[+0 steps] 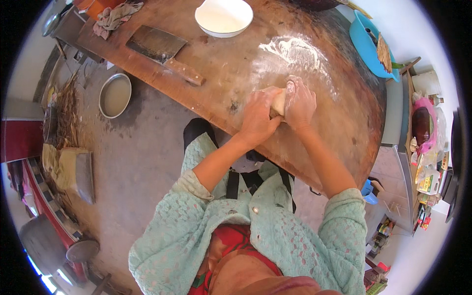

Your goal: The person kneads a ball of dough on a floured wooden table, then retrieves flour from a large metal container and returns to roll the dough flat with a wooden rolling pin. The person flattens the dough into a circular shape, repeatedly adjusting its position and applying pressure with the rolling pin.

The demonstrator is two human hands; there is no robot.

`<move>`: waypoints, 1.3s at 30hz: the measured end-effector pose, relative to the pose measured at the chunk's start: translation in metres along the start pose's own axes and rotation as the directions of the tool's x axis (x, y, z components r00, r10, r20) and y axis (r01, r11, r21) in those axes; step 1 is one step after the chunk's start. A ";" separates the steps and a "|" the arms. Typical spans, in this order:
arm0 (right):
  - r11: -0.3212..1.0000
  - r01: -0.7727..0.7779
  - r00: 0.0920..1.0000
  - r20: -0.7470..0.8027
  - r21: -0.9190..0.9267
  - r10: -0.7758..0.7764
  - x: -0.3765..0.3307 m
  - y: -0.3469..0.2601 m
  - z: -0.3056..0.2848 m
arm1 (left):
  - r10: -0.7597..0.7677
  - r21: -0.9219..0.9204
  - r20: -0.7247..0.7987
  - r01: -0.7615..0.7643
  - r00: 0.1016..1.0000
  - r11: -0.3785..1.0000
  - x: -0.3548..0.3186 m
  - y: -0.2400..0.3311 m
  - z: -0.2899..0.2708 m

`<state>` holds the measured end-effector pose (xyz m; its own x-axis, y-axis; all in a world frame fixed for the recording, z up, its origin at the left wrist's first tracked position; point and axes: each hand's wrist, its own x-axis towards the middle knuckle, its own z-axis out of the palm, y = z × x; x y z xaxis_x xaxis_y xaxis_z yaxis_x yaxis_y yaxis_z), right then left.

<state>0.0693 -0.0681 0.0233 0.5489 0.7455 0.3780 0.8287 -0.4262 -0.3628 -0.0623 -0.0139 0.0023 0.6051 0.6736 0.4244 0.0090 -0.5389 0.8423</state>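
A pale lump of dough [279, 102] lies on the brown wooden board [211, 64], pressed between my two hands. My left hand [259, 114] is closed around its left side, with the thumb at its near edge. On the other side my right hand [300, 104] curls over the dough, its knuckles dusted with flour. Most of the lump is hidden beneath my fingers. Just beyond my hands, white flour [297, 53] is smeared across the board.
A cleaver [156, 43] lies at the board's left, its wooden handle pointing toward me. Farther back stands a white enamel bowl [224, 17]. At the far right is a blue basin [363, 42]. A metal basin [115, 96] sits on the floor to the left, beyond the board's edge.
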 end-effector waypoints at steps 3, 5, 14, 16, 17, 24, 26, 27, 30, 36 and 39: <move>0.992 -0.048 0.998 0.045 -0.116 0.053 0.027 0.014 0.012 | -0.133 0.083 -0.028 0.135 0.991 0.987 0.004 0.003 0.000; 0.983 -0.137 0.989 0.041 -0.124 0.143 0.045 0.011 0.011 | -0.127 0.226 -0.076 0.141 0.989 0.964 0.009 0.004 0.003; 0.929 -0.349 0.914 0.263 0.120 0.309 0.057 0.029 0.026 | -0.129 0.430 -0.114 0.166 0.985 0.887 0.014 -0.011 0.018; 0.633 -0.468 0.884 0.335 0.617 0.326 0.032 0.022 0.024 | -0.152 0.265 -0.186 0.198 0.971 0.944 0.015 -0.011 0.015; 0.390 -0.480 0.871 0.373 0.786 0.321 0.018 0.016 0.018 | -0.102 0.251 -0.167 0.142 0.981 0.957 0.014 -0.010 0.012; 0.675 -0.364 0.929 0.199 0.642 0.312 -0.004 0.024 -0.015 | 0.249 0.150 0.011 -0.248 0.969 0.957 0.003 -0.003 0.000; 0.869 -0.278 0.959 0.073 0.409 0.272 -0.013 -0.005 -0.019 | 0.249 0.155 0.036 -0.252 0.968 0.955 0.002 -0.005 -0.002; 0.920 -0.213 0.976 0.025 0.329 0.217 -0.018 -0.013 -0.018 | 0.228 0.157 0.026 -0.230 0.973 0.961 -0.001 -0.009 -0.001; 0.991 -0.039 0.997 -0.060 0.131 0.047 -0.016 -0.017 -0.007 | 0.126 0.180 0.005 -0.125 0.992 0.976 0.000 -0.006 -0.002; 0.992 -0.128 0.986 0.104 -0.024 0.129 0.026 0.011 0.014 | -0.061 0.256 -0.069 0.077 0.996 0.964 0.005 -0.003 0.007; 0.969 -0.247 0.965 0.086 -0.029 0.248 0.049 0.010 0.018 | -0.087 0.327 -0.130 0.125 0.988 0.937 0.009 -0.002 0.012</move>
<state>0.1028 -0.0272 0.0229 0.7258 0.6578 0.2012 0.6706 -0.6115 -0.4199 -0.0475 -0.0127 0.0004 0.4937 0.7777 0.3892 0.3448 -0.5858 0.7335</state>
